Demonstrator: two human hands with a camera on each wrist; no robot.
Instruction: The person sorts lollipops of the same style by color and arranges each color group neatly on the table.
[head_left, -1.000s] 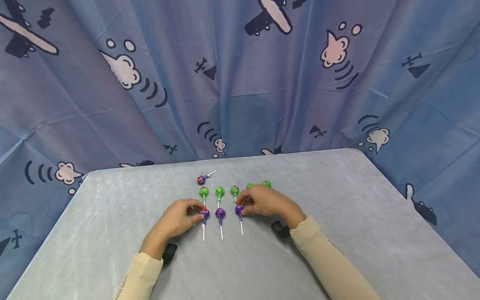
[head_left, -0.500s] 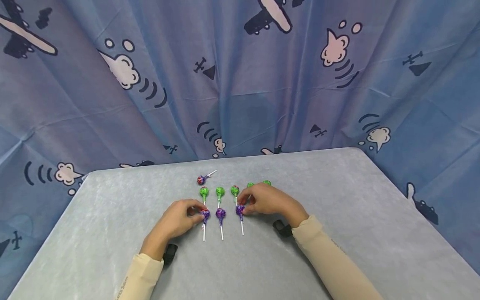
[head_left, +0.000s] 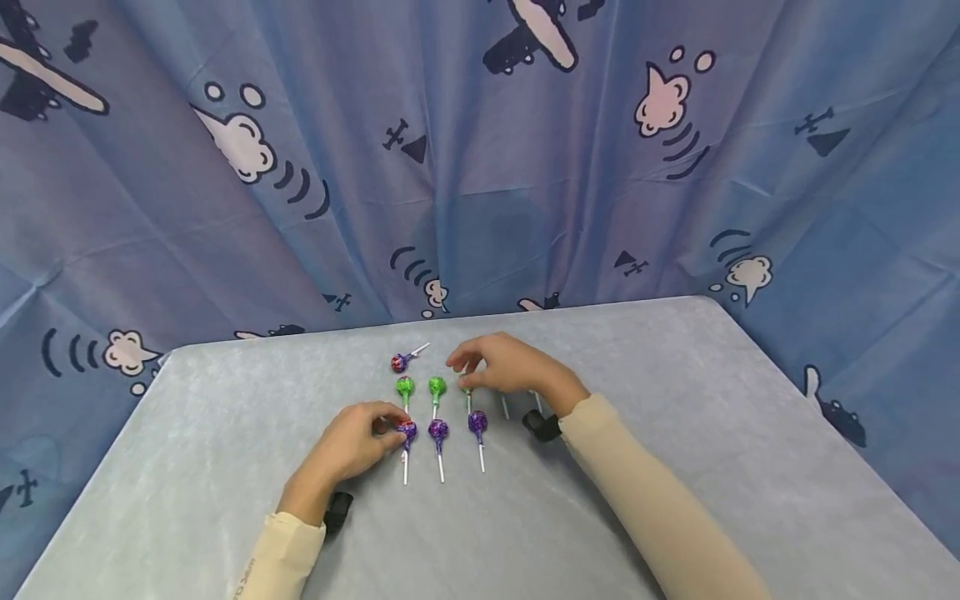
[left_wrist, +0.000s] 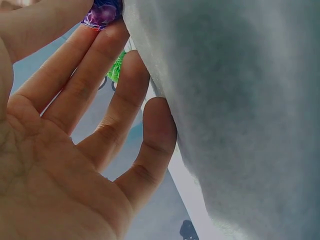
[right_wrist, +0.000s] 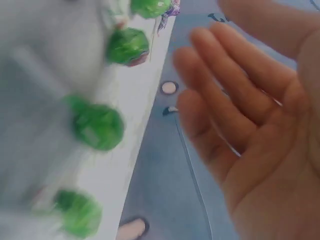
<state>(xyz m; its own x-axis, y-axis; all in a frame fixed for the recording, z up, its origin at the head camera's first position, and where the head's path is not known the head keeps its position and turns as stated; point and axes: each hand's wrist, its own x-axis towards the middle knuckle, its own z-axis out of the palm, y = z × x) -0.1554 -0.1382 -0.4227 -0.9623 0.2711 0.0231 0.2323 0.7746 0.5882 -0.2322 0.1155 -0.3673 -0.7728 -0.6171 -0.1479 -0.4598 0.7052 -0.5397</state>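
Observation:
In the head view, my left hand (head_left: 356, 442) pinches the purple-wrapped head of the leftmost near lollipop (head_left: 407, 431) between thumb and fingers. The left wrist view has that purple head (left_wrist: 104, 14) at the fingertips. Two more purple lollipops, a middle one (head_left: 438, 430) and a right one (head_left: 477, 422), lie beside it, sticks toward me. My right hand (head_left: 510, 364) hovers over the row of green lollipops, fingers loosely bent and holding nothing. It covers the heads at the row's right end; their white sticks show below. The right wrist view shows green heads (right_wrist: 99, 126) beside the hand.
Behind the green row, a separate red-and-purple lollipop (head_left: 398, 362) lies with its stick pointing back right. The grey-covered table (head_left: 615, 350) ends at a blue curtain (head_left: 495, 233) with aeroplane prints.
My right hand has let go of the right purple lollipop and moved away from me, up over the green row. The left hand keeps its pinch in the same place.

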